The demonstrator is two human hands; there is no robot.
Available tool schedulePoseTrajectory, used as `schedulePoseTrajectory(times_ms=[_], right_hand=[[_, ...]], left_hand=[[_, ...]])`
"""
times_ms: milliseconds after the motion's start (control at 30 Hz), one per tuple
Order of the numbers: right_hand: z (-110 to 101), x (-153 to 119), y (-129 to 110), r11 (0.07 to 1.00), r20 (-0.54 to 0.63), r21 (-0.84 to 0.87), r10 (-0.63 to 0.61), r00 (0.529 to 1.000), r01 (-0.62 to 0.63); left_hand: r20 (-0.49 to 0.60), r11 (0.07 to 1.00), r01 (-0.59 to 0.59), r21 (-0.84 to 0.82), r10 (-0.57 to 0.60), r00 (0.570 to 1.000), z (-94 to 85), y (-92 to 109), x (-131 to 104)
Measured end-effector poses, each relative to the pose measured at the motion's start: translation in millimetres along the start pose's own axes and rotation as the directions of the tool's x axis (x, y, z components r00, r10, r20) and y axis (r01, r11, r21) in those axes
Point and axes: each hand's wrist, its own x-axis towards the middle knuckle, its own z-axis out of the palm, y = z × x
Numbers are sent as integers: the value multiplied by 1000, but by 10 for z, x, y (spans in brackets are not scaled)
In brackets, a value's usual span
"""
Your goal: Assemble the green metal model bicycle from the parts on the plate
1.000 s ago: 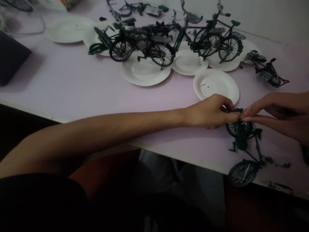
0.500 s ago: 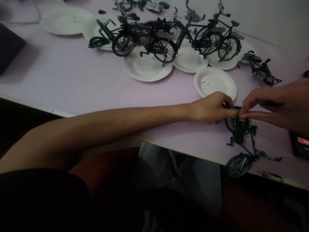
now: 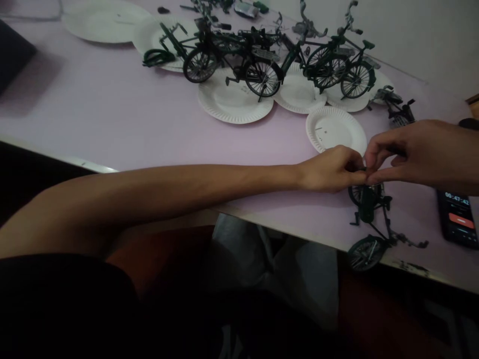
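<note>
A dark green model bicycle (image 3: 368, 204) lies at the table's front edge on the right, its front wheel reaching over the edge. My left hand (image 3: 333, 168) pinches at its rear end, fingers closed by the rear wheel. Against those fingertips, my right hand (image 3: 407, 152) comes in from the right with thumb and fingers pinched together. Whatever small piece sits between the fingertips is hidden. Just beyond my left hand is a small paper plate (image 3: 336, 130) with a few tiny bits on it.
Several model bicycles (image 3: 262, 75) stand among paper plates (image 3: 235, 102) at the back. A phone (image 3: 457, 219) lies at the right, below my right wrist. Another small model (image 3: 400, 107) is behind my right hand. A dark object (image 3: 13, 55) is far left.
My right hand has shifted up and left, with its fingers more curled over the bicycle's rear. More of the phone shows. The whole view has shifted slightly.
</note>
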Motion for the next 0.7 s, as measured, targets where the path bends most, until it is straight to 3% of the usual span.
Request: schedulePoseTrajectory(times_ms=[67,167,433,567,700], right_hand=[[1,21,-4,998,73,-58,-14,997,18],[12,31,42,998,73,-57,-27,997,31],[28,-72,139,974,135,225,-37,990,6],[-29,-190,53,979,16,193,65,998,-67],[12,-291,181,982,-189,168,120,975,-88]], left_hand=[[1,1000,-13,-7,13,1000,-5,-7,-13],[2,1000,-5,-21,5,1000,-11,-11,-19],[31,998,62,-23,-62,998,-16,21,1],[59,991,135,-1,-135,989,-54,88,-9],[54,981,195,-9,-194,980,-84,140,-7]])
